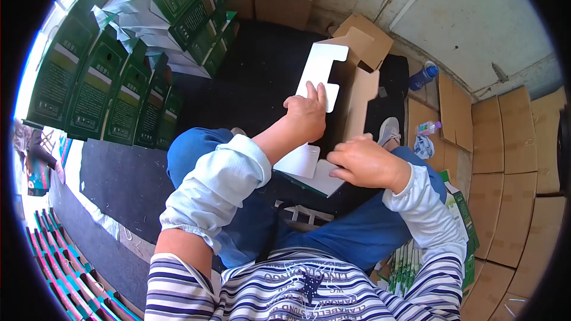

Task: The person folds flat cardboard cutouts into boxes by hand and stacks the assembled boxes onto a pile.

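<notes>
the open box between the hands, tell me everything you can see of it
The open box looks like thin cardboard, brown on its inner faces, with white flaps spread out, the far left one notched. Dark green shows along its near edge. It stands open and angled above dark floor covering. The left hand lies on a white flap; the right hand is at the near right corner, its exact hold hidden.

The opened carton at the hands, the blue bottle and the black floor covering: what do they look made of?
Opened carton: probably paperboard, with smooth white flaps, a plain brown wall and thin cut edges.
Blue bottle: likely smooth plastic from its bright body, possibly coated metal.
Black floor covering: perhaps fabric, given its dull surface.
</notes>
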The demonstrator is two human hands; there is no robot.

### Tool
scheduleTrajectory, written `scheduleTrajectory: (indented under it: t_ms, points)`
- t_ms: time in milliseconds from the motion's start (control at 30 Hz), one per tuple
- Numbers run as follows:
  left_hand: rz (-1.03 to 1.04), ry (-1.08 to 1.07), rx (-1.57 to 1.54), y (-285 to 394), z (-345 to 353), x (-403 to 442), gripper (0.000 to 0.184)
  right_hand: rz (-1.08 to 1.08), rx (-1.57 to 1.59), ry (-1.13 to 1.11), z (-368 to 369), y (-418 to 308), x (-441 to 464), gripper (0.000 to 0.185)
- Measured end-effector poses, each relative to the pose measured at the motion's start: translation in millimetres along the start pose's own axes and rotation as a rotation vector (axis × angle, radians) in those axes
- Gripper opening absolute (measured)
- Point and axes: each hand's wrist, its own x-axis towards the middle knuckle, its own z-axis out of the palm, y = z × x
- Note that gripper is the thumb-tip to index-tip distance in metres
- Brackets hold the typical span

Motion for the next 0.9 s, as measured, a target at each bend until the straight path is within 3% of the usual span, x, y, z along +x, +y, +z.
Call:
scheduleTrajectory:
  t_ms: [100,300,400,500,700,800,900]
  points:
    - [0.023,-0.001,-0.167,-2.4,1.3,3.4,0.075,-0.062,0.114,-0.088,5.2,11.4,-13.4,0.021]
    - [-0.011,-0.095,-0.175,0.3,-12.3,-2.6,0.074,-0.092,0.150,-0.106,7.4,-15.0,-32.0,0.029]
    - [0.013,0.124,0.042,7.0,12.7,-2.8,0.076,-0.104,0.148,-0.113,11.1,-25.7,-33.0,0.037]
    - [0.064,0.117,-0.010,8.9,21.0,-4.6,0.078,-0.105,0.234,-0.083,13.5,-20.8,-35.3,0.037]
    - [0.122,0.163,-0.040,8.8,37.1,-8.8,0.079,-0.075,0.254,0.101,34.8,-7.4,-37.8,0.027]
    - [0.144,0.185,-0.091,3.4,42.8,-10.8,0.075,0.068,0.323,0.143,38.1,-1.6,-31.7,0.022]
    - [0.171,0.221,-0.170,-7.1,43.7,-11.3,0.063,0.195,0.198,0.317,45.8,7.4,-22.3,0.021]
